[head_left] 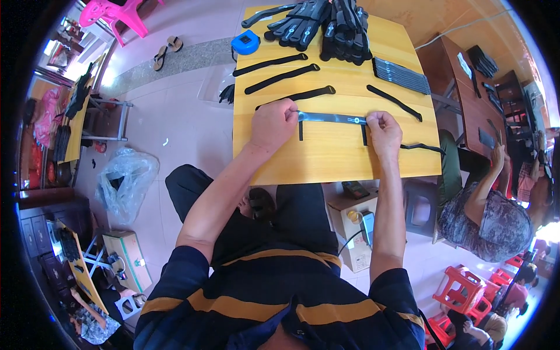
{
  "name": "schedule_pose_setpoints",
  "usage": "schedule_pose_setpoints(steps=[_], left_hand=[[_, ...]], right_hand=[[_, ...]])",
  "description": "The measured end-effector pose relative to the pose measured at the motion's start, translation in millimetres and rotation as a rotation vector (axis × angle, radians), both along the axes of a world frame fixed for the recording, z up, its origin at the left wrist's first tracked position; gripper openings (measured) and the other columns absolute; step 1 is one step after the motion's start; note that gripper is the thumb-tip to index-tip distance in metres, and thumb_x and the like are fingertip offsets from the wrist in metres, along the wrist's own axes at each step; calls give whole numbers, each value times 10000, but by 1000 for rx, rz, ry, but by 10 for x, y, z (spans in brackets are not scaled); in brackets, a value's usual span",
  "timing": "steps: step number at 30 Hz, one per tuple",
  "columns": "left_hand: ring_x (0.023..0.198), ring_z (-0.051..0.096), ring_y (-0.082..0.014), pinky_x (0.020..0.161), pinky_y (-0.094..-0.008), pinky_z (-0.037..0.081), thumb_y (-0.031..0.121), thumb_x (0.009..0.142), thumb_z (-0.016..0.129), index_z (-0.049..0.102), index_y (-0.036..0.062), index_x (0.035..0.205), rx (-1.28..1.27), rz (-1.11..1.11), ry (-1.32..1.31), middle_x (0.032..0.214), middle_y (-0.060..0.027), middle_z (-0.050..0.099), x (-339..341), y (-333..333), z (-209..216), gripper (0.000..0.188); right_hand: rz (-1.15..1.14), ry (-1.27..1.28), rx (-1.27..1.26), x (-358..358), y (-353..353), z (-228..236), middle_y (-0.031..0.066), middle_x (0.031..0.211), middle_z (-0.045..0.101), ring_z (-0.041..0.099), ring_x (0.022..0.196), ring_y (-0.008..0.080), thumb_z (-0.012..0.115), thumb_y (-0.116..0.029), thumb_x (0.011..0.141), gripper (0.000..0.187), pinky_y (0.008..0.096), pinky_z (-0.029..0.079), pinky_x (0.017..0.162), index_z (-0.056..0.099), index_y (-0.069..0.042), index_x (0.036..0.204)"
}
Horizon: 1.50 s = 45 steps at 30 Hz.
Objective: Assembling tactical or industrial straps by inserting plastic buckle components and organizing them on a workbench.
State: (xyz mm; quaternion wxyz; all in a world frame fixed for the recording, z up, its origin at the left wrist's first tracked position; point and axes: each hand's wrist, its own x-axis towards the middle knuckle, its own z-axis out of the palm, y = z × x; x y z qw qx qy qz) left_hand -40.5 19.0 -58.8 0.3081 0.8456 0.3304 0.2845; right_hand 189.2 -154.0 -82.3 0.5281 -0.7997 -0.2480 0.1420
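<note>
A dark hook-and-loop strap [332, 118] with a small white print is stretched flat across the wooden table [326, 157] between my hands. My left hand [272, 122] is closed on its left end, and my right hand [385, 133] pinches it near the print. Two short black strips [301, 130] lie upright on the tabletop under the strap. A thin black strap end [423, 147] comes out to the right of my right hand; whether it belongs to the held strap I cannot tell. Another black strap [309, 94] lies just beyond my left hand.
Farther off lie loose black straps [283, 78], a blue tape measure [245, 42], strap bundles [345, 32] and a flat strap stack [400, 76]. One more strap [394, 103] lies at the right. A person in a patterned top [487, 219] sits at another table on the right.
</note>
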Motion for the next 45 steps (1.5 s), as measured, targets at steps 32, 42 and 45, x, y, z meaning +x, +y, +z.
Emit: schedule_pose_setpoints(steps=[32,42,45], left_hand=[[1494,268,-381,1200,-540,233,348,931,603,417,-24,1467,398,-321,287,1579,-183,353,-275,-300,-77,679],[1536,143,-386,1224,-564,136,705,898,509,281,1,1554,399,-354,498,1638,-169,249,-389,-253,-17,989],[1537,133,-392,1226,-565,130,700,897,517,270,10,1561,385,-362,522,1643,-163,238,-395,-242,7,989]], right_hand=[[662,-833,-389,-1102,116,209,164,1625,292,255,1516,326,514,-462,993,724,543,198,1216,355,-6,1533],[582,-840,-516,-806,-143,254,161,1639,270,216,1532,312,501,-618,951,868,535,173,1225,316,-25,1557],[522,-863,-547,-610,-314,241,164,1639,273,234,1525,323,492,-619,957,861,543,181,1220,318,-27,1557]])
